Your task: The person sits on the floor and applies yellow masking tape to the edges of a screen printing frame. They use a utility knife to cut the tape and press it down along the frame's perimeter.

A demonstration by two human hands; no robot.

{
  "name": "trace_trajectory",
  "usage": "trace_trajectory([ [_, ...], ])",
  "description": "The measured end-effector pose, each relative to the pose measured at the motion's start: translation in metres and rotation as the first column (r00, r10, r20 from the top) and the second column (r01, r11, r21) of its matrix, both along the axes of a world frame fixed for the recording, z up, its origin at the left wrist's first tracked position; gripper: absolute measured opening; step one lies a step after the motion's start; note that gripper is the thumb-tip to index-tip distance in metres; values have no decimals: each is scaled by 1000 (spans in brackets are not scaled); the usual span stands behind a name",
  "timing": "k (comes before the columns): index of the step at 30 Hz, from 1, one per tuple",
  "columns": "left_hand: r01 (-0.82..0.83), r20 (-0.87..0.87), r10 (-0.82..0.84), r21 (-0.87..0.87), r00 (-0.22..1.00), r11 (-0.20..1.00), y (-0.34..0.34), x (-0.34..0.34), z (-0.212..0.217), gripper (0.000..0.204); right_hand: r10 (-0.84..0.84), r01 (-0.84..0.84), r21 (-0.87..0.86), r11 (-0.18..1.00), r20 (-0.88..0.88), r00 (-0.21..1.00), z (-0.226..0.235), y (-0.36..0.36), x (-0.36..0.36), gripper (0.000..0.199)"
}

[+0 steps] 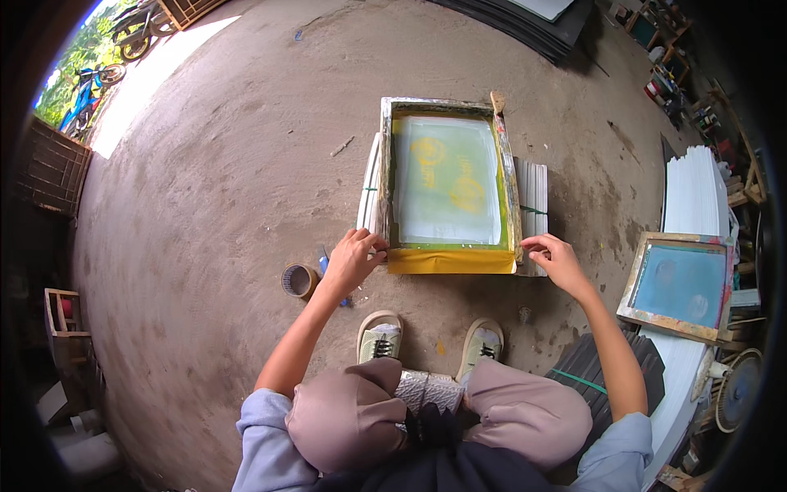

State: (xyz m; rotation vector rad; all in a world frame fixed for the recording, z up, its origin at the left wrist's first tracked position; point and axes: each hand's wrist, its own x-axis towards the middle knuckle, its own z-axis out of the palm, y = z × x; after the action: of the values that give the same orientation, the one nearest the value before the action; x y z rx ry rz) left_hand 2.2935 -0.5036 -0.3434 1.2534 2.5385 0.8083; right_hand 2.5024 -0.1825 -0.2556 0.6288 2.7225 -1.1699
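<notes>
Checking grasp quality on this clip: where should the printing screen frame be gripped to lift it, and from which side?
Grip the frame by its long side rails, one hand per side, coming in from left and right near the taped end. It lies flat on a white stack, and the left hand and right hand already sit at those near corners.

The screen frame (449,182) lies on stacked sheets (534,197), tape roll (297,280) to its left.
</notes>
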Motion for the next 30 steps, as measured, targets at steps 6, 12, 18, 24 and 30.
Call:
trace_trajectory([
  [6,-60,103,65,-49,993,997,8,6,10,13,124,-123,61,991,-14,992,-55,-3,-20,17],
  [12,-47,104,59,-113,993,993,14,0,15,11,154,-153,64,986,-1,988,-68,6,-26,16],
  [18,-35,249,57,-90,967,995,13,2,20,13,216,-216,93,972,1,976,-69,11,-23,14],
  [24,12,335,29,-119,942,993,18,5,43,16,217,-212,78,974,-71,974,-76,14,-19,13],
  [30,58,351,-13,-120,936,991,24,2,82,16,155,-155,6,988,-126,980,-75,13,-21,9],
])
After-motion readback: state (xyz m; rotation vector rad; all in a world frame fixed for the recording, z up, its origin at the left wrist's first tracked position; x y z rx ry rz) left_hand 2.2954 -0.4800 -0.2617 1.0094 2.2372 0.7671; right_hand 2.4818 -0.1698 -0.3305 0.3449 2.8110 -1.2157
